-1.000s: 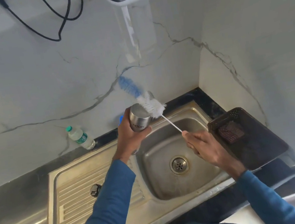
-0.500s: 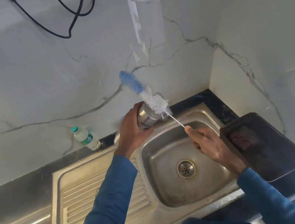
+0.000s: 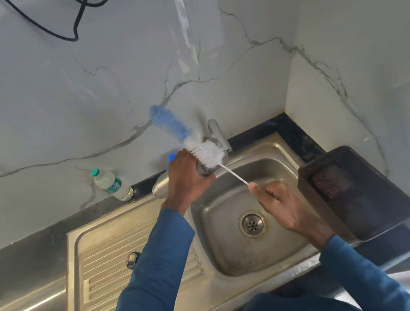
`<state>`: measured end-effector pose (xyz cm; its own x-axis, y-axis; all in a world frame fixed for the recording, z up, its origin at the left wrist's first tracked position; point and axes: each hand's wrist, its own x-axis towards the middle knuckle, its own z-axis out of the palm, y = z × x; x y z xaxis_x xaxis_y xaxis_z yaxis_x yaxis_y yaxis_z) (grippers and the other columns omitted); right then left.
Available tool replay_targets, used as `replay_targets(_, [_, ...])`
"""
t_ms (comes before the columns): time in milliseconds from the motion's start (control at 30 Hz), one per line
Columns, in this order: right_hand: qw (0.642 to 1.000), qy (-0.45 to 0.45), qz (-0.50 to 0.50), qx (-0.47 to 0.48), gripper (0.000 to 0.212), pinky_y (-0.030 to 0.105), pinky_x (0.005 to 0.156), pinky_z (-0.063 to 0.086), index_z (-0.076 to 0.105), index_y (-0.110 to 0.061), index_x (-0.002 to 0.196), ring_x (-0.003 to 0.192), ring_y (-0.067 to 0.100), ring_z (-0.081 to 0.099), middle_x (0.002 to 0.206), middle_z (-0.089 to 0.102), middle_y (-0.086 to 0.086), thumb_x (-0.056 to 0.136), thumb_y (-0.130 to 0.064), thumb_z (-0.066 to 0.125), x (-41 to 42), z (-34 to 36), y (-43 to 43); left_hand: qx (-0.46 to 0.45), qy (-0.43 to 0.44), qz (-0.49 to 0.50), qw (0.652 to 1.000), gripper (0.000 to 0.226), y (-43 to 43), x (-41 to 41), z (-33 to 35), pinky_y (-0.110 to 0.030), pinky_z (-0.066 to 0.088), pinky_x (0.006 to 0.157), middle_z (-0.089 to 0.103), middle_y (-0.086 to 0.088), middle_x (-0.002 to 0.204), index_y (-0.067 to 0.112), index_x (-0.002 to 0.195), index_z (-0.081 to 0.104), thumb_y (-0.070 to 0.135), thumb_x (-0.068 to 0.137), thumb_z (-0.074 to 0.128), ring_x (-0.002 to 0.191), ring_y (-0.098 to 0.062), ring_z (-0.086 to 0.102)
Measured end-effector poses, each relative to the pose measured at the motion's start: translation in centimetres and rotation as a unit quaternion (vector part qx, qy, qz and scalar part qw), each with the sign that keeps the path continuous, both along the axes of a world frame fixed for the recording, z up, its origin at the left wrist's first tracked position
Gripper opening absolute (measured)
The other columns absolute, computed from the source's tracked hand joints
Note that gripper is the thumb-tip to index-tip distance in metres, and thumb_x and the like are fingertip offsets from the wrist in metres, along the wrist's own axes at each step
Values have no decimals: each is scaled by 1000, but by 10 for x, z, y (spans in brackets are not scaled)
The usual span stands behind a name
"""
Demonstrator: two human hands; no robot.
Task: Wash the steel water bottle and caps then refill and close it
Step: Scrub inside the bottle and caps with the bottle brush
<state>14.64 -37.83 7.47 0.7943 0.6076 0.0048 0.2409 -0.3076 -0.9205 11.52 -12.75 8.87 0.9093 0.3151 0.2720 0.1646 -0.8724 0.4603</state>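
Fingers point(image 3: 188, 174) grip steel bottle point(image 3: 160, 186) above sink point(image 3: 245, 266), marble walls point(image 3: 51, 100) behind.

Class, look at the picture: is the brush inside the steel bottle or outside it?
Outside. The brush lies across the bottle, its blue tip pointing past it toward the wall.
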Motion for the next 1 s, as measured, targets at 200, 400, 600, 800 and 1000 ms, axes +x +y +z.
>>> replay_targets(200, [999, 26, -1, 40, 69, 39, 48, 25, 29, -6, 60, 51, 18, 27, 55, 30, 3, 106, -52, 52, -10, -5, -6, 29, -20, 19, 999, 60, 7, 2, 10, -37, 44, 85, 71, -4, 112, 19, 132, 64, 35, 77, 84, 107, -28, 64])
replay_targets(400, [999, 3, -44, 23, 68, 46, 47, 27, 29, -6, 59, 48, 16, 29, 51, 31, -1, 110, -47, 49, 0, -10, -7, 23, 25, 25, 999, 73, 10, -5, 14, -37, 35, 85, 61, 2, 109, 24, 139, 50, 29, 73, 82, 106, -28, 60])
replay_targets(600, [999, 7, -31, -12, 70, 40, 49, 27, 29, -10, 57, 47, 12, 29, 50, 30, -5, 108, -56, 46, -8, -29, -13, 14, 11, 45, 999, 75, 20, -5, 20, -41, 41, 88, 61, 4, 107, 31, 138, 47, 26, 70, 80, 102, -25, 59])
replay_targets(800, [999, -4, -39, 1, 66, 42, 48, 26, 28, -6, 58, 49, 12, 29, 52, 29, 0, 111, -40, 48, 4, -18, 6, 41, 29, 20, 999, 76, 11, -7, 13, -43, 42, 89, 61, -2, 107, 20, 141, 51, 25, 72, 82, 101, -30, 60])
replay_targets(1000, [999, 21, -22, -18, 63, 31, 48, 26, 31, -10, 55, 47, 10, 28, 50, 29, -6, 108, -40, 49, -6, -36, -4, 46, 42, 55, 997, 79, 26, -11, 11, -45, 46, 91, 63, -1, 110, 27, 141, 49, 30, 71, 86, 102, -30, 62])
